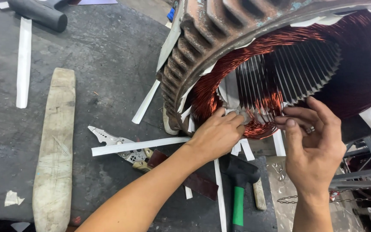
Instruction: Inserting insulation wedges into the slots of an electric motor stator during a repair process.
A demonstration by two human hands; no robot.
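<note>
Left hand (217, 134) at frame centre, fingers curled together and pressed into the copper windings (254, 112) at the lower rim of the stator bore; whether it pinches a strand or an insulation strip cannot be told. Right hand (312, 144) at 3 o'clock from the left, near it but apart, fingers loosely spread and half bent, tips just beside the same coil bundle, gripping nothing visible; ring on one finger. Windings sit inside the rusty ribbed motor housing (202, 38), which lies on its side at 12 to 1 o'clock, slotted steel core (288, 71) showing in the bore. White paper strips (140, 146) stick out around the coils and lie at 9 o'clock on the dark table (108, 56). Pliers (121, 148) lie under one strip. Green-handled hammer (239, 189) at 6 o'clock. Worn wooden slat (54, 150) far at 9 o'clock.
</note>
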